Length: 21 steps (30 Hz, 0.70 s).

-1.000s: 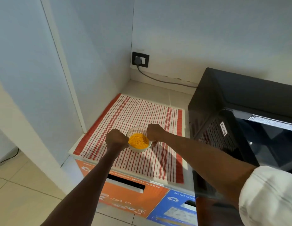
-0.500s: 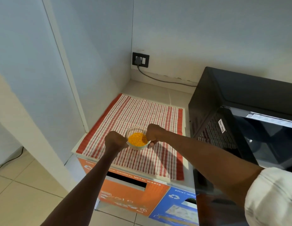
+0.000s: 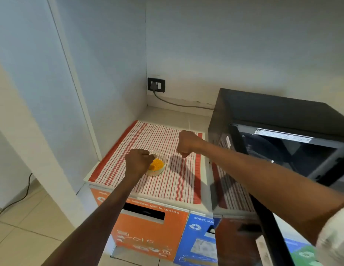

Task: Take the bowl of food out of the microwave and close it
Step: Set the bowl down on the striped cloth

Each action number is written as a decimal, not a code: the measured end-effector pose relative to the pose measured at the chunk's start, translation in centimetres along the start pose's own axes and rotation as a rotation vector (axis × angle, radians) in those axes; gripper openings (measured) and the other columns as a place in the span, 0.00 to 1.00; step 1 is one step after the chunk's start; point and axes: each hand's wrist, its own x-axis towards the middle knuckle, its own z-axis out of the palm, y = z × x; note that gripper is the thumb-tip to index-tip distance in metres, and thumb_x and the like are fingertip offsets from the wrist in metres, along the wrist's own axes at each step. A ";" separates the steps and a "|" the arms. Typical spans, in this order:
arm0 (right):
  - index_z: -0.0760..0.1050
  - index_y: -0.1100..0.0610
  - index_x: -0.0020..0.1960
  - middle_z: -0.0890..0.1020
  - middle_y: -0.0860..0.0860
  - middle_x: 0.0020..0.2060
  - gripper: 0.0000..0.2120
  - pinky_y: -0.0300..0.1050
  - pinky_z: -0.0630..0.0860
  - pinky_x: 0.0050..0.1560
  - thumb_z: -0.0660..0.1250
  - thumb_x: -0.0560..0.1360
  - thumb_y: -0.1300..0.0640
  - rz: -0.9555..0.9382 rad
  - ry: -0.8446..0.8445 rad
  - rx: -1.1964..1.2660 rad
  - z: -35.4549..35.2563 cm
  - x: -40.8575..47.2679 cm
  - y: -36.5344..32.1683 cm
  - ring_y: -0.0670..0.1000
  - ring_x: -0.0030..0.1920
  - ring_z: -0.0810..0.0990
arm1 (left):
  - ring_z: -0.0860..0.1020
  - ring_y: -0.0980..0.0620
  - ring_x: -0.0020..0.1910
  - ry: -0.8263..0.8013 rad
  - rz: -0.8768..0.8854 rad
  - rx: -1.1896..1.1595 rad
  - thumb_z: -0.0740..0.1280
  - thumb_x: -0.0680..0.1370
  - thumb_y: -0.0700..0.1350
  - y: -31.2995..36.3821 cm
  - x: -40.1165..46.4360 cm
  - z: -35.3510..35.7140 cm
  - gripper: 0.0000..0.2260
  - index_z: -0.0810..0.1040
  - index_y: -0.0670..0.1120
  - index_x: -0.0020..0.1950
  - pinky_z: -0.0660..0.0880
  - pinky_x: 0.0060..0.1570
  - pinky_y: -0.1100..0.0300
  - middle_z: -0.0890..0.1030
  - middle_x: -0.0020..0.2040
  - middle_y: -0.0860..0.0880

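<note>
A small clear bowl (image 3: 157, 172) of yellow-orange food (image 3: 157, 164) rests on a red-striped white cloth (image 3: 148, 135) on the counter. My left hand (image 3: 137, 164) is curled against the bowl's left rim and hides that side. Up and to the right of the bowl, apart from it, my right hand (image 3: 187, 144) hovers with its fingers curled and nothing in them. The black microwave (image 3: 273, 108) stands at the right. Its door (image 3: 230, 179) is swung open towards me, the glass reflecting the cloth, and the cavity (image 3: 292, 150) looks dark.
A white wall panel (image 3: 71, 93) borders the counter on the left. A black socket (image 3: 156, 85) with a plugged cable (image 3: 182, 105) is on the back wall. Below the counter are an orange recycling bin (image 3: 148, 227) and a blue one (image 3: 200, 237). Tiled floor lies at lower left.
My right hand has let go of the bowl and moved up and to the right. The bowl now sits on the cloth, with my left hand still at its rim.
</note>
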 end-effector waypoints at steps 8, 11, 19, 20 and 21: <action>0.73 0.58 0.40 0.82 0.54 0.40 0.06 0.41 0.79 0.36 0.66 0.76 0.61 -0.117 0.269 -0.138 -3.7 -7.6 5.0 0.49 0.33 0.79 | 0.82 0.49 0.31 -0.205 0.157 -0.111 0.76 0.70 0.47 8.3 -7.3 3.8 0.09 0.84 0.41 0.35 0.78 0.36 0.55 0.84 0.31 0.45; 0.79 0.60 0.47 0.83 0.54 0.44 0.05 0.42 0.81 0.41 0.66 0.76 0.59 -0.179 0.335 -0.203 -4.5 -10.4 6.9 0.49 0.37 0.82 | 0.83 0.48 0.35 -0.291 0.204 -0.162 0.77 0.68 0.46 10.4 -9.5 4.8 0.04 0.85 0.47 0.38 0.81 0.42 0.52 0.85 0.35 0.44; 0.79 0.61 0.54 0.82 0.55 0.50 0.10 0.43 0.81 0.46 0.66 0.77 0.56 -0.289 0.462 -0.252 -4.5 -15.4 9.8 0.51 0.45 0.83 | 0.84 0.55 0.49 -0.449 0.170 -0.153 0.77 0.68 0.49 13.0 -13.2 7.3 0.23 0.81 0.42 0.60 0.81 0.53 0.56 0.86 0.53 0.45; 0.79 0.61 0.54 0.82 0.54 0.49 0.11 0.42 0.81 0.45 0.65 0.77 0.55 -0.271 0.459 -0.209 -4.6 -16.0 10.2 0.50 0.44 0.83 | 0.84 0.57 0.48 -0.444 0.171 -0.152 0.77 0.69 0.48 13.2 -13.6 7.5 0.22 0.81 0.42 0.61 0.81 0.52 0.59 0.85 0.54 0.45; 0.78 0.60 0.53 0.82 0.53 0.48 0.11 0.40 0.79 0.42 0.65 0.78 0.54 -0.250 0.453 -0.163 -4.6 -16.5 10.4 0.49 0.42 0.82 | 0.83 0.59 0.48 -0.434 0.176 -0.150 0.76 0.70 0.48 13.4 -13.8 7.5 0.22 0.80 0.42 0.61 0.80 0.51 0.61 0.85 0.54 0.46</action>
